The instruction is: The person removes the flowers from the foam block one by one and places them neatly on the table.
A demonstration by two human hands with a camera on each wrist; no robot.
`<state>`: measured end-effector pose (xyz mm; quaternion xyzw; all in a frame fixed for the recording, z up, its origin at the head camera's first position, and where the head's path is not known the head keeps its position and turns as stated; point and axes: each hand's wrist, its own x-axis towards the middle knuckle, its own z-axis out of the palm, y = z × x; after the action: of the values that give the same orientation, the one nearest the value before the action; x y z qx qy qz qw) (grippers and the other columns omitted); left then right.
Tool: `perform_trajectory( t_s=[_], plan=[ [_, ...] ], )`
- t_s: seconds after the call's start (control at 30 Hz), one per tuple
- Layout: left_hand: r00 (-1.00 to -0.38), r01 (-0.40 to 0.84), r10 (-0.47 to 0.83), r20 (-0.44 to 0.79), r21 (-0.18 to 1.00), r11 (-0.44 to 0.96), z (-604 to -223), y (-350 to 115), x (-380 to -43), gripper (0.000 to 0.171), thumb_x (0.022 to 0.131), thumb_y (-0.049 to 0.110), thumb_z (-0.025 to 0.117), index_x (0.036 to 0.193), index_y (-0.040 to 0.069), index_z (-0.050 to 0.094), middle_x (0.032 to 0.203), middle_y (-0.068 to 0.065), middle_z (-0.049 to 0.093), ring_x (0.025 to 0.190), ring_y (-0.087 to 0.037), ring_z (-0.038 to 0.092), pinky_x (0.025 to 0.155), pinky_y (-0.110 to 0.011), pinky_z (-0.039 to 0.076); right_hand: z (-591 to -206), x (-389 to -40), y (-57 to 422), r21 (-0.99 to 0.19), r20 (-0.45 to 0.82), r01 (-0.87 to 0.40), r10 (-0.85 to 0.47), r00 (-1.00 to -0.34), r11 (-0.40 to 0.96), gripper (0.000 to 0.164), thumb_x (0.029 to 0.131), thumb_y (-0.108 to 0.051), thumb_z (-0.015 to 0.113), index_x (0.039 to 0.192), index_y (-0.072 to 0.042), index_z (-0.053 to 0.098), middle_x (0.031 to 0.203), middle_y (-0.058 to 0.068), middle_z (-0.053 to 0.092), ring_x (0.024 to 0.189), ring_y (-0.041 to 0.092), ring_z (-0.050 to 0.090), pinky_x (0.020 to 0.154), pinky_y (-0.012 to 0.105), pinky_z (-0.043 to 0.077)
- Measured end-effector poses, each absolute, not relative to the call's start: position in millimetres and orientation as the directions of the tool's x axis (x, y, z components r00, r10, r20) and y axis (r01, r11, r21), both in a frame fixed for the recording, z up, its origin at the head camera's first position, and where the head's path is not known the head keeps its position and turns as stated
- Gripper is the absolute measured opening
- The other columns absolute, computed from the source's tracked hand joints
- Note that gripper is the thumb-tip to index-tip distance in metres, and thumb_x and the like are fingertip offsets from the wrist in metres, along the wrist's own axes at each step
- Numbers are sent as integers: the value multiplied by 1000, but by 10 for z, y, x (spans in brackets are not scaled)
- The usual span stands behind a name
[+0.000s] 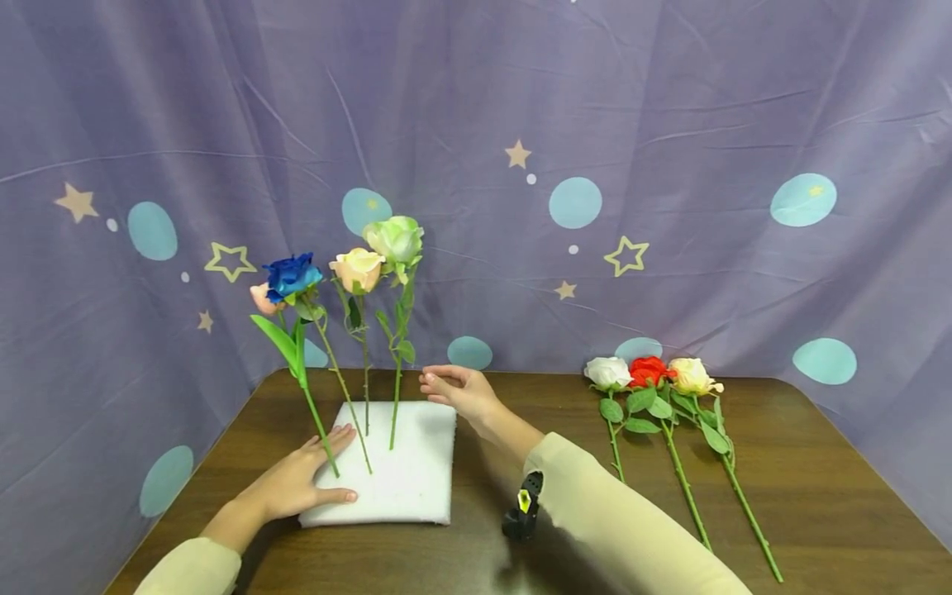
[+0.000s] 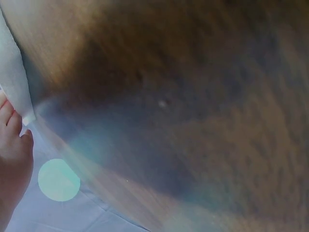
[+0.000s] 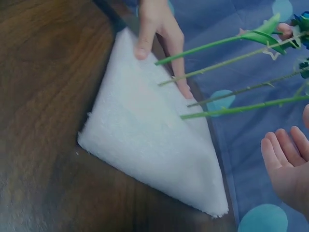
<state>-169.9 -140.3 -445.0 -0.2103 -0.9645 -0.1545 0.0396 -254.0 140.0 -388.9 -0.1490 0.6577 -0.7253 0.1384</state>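
A white foam block (image 1: pixel 416 496) lies on the table, with several artificial flower stems standing in it. They are a pink flower with broad green leaves (image 1: pixel 260 297), a blue rose (image 1: pixel 292 277), a peach rose (image 1: pixel 359 270) and a pale green rose (image 1: pixel 397 241). My left hand (image 1: pixel 293 479) rests on the block's left side, thumb and fingers spread over its edge. Just right of the green rose's stem (image 1: pixel 397 397), my right hand (image 1: pixel 464 392) is held in the air with loosely bent fingers and nothing in them. The right wrist view shows its palm (image 3: pixel 289 179) apart from the stems.
At the right of the brown table (image 1: pixel 550 405) lie a white rose (image 1: pixel 608 373), a red rose (image 1: pixel 649 371) and a cream rose (image 1: pixel 692 376), stems toward me. A black wrist device (image 1: pixel 522 512) hangs under the right sleeve. A purple patterned curtain (image 1: pixel 461 99) hangs behind the table.
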Motion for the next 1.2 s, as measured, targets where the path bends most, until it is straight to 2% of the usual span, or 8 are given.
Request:
perform_trajectory(
  t_s=[0.2, 0.5, 0.77, 1.2],
  plan=[
    [-908, 418, 392, 145, 279, 865, -4458, -1397, -1690, 96, 75, 64, 68, 144, 2, 42, 150, -18, 42, 139, -38, 40, 113, -56, 27, -3921, -2485, 1257, -998, 64, -55, -416, -907, -34, 36, 96, -12, 58, 126, 7, 57, 128, 26, 61, 116, 36, 63, 97, 35, 56],
    [-909, 417, 391, 144, 293, 861, -4471, -1395, -1693, 95, 75, 63, 68, 144, 2, 42, 150, -18, 42, 139, -39, 40, 114, -57, 27, -3927, -2420, 1147, -994, 103, -103, -413, -905, -23, 39, 94, -10, 60, 130, 4, 55, 131, 23, 60, 117, 35, 63, 93, 31, 58],
    [-900, 434, 404, 161, 267, 860, -4472, -1410, -1717, 96, 75, 62, 68, 143, 1, 42, 149, -20, 43, 138, -40, 41, 113, -57, 29, -3927, -2439, 1169, -992, 122, -118, -434, -893, -38, 42, 95, -10, 59, 134, 4, 51, 133, 23, 58, 121, 34, 60, 97, 30, 56],
    [-914, 406, 385, 129, 292, 866, -4461, -1405, -1711, 97, 75, 64, 67, 145, 3, 40, 151, -18, 40, 140, -39, 38, 115, -57, 27, -3917, -2444, 1214, -989, 146, -141, -504, -852, -47, 46, 96, -9, 56, 140, 2, 45, 140, 20, 53, 129, 36, 53, 108, 33, 48]
  ],
)
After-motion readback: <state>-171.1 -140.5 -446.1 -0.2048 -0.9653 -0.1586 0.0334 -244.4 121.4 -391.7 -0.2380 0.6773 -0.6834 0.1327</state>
